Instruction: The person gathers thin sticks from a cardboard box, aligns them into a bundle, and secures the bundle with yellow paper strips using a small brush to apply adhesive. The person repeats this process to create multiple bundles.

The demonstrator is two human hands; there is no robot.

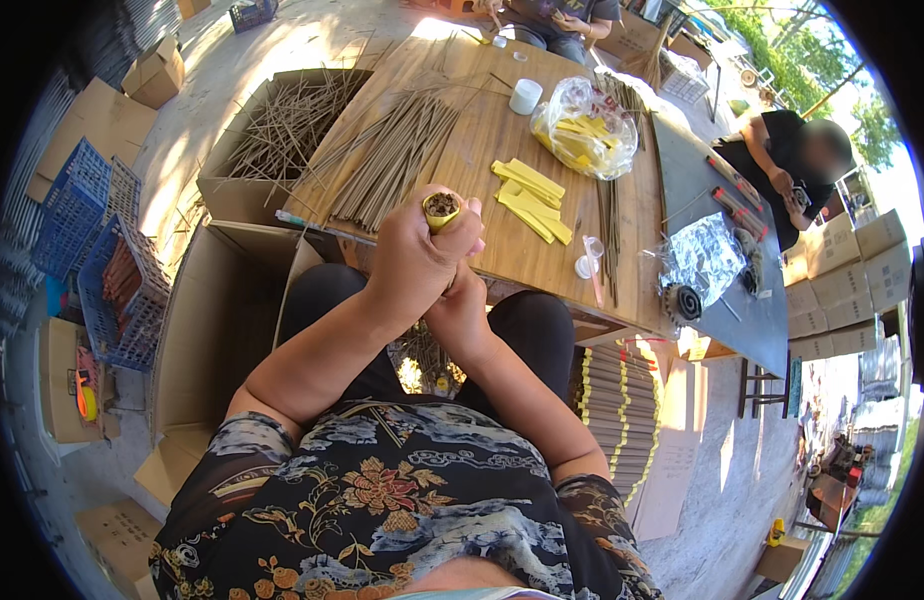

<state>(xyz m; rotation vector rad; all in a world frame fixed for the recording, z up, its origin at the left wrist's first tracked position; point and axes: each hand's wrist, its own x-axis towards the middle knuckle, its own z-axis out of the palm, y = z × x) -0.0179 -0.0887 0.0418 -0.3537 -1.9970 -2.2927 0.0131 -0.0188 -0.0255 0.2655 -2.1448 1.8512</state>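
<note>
My left hand [414, 245] is wrapped round the upper part of a bundle of thin brown sticks [441, 206], whose end faces up, ringed by a yellow paper band. Just below, my right hand [459, 303] is closed round the bundle's lower part, most of which my fingers hide. Both hands are over my lap at the near edge of the wooden table [482, 130]. Beyond them lie loose brown sticks [394, 165] and flat yellow paper strips [532, 203]. A small clear tub [590, 247] stands to the right of the strips.
A plastic bag of yellow strips [585, 130] and a white jar [525, 96] stand farther back. Left are a carton of sticks [222, 195] and an open carton [222, 320]. Banded bundles [622, 415] lie right of my legs. One person [782, 170] sits right, another [552, 25] opposite.
</note>
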